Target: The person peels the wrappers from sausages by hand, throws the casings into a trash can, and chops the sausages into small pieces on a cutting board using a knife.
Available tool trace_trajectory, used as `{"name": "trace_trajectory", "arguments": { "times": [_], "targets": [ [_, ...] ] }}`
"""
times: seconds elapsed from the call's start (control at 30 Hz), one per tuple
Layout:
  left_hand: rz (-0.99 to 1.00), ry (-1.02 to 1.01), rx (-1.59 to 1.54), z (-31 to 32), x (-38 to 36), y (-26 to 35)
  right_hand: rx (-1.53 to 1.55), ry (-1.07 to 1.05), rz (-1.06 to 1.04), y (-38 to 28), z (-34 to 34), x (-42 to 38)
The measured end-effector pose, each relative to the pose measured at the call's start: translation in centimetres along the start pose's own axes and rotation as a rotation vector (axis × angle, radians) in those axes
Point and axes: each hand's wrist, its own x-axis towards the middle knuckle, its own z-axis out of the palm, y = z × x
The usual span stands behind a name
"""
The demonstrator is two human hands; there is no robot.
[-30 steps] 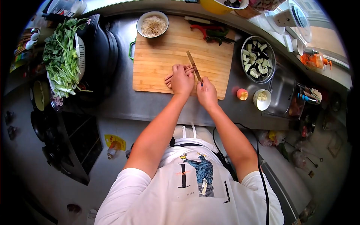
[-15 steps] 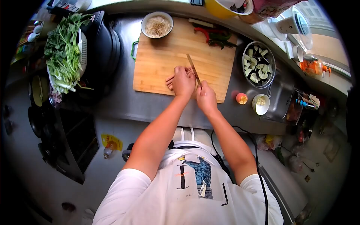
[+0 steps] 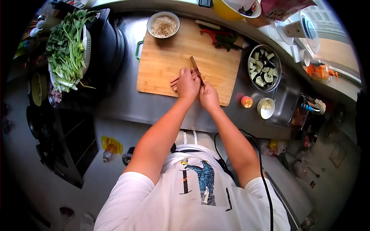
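Observation:
On the wooden cutting board (image 3: pixel 162 63), my left hand (image 3: pixel 188 84) is closed over several pinkish-brown sausage-like sticks (image 3: pixel 174 84), their ends poking out at its left side. My right hand (image 3: pixel 209 96) grips the handle of a kitchen knife (image 3: pixel 193 63). The blade points away from me, right against the fingers of my left hand. Small cut bits lie close to the blade, partly hidden by the hands. Red and green peppers (image 3: pixel 223 39) rest at the board's far right corner.
A bowl of pale shreds (image 3: pixel 163 26) stands at the board's far left. To the right are a bowl of cut eggplant (image 3: pixel 264 69), a small white bowl (image 3: pixel 266 108), a reddish round item (image 3: pixel 246 102) and the sink (image 3: pixel 287 106). Leafy greens (image 3: pixel 67 54) fill a basket at left.
The knife has come in closer to my left hand, its blade turned a little. My right hand has shifted slightly left; my left hand keeps its place on the sticks.

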Motion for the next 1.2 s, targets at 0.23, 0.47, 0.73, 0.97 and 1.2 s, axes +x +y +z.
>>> {"name": "trace_trajectory", "arguments": {
  "times": [0.23,0.47,0.73,0.97,1.2],
  "targets": [
    [0.038,-0.006,-0.024,-0.2,-0.2,-0.2,0.054,-0.042,-0.014,0.5,-0.3,0.0],
    [-0.099,-0.100,-0.036,-0.3,-1.0,-0.8,0.137,-0.034,0.014,-0.3,-0.9,-1.9],
    [0.009,-0.013,0.027,0.0,0.4,-1.0,0.063,-0.036,-0.073,0.6,-0.4,0.1],
    [-0.018,-0.089,0.169,-2.0,-0.6,0.4,0.043,-0.020,0.014,0.7,0.7,-0.9],
    [-0.039,-0.030,0.199,-1.8,-0.4,-0.1,0.020,-0.033,0.049,-0.8,-0.3,-1.7]
  ]
}}
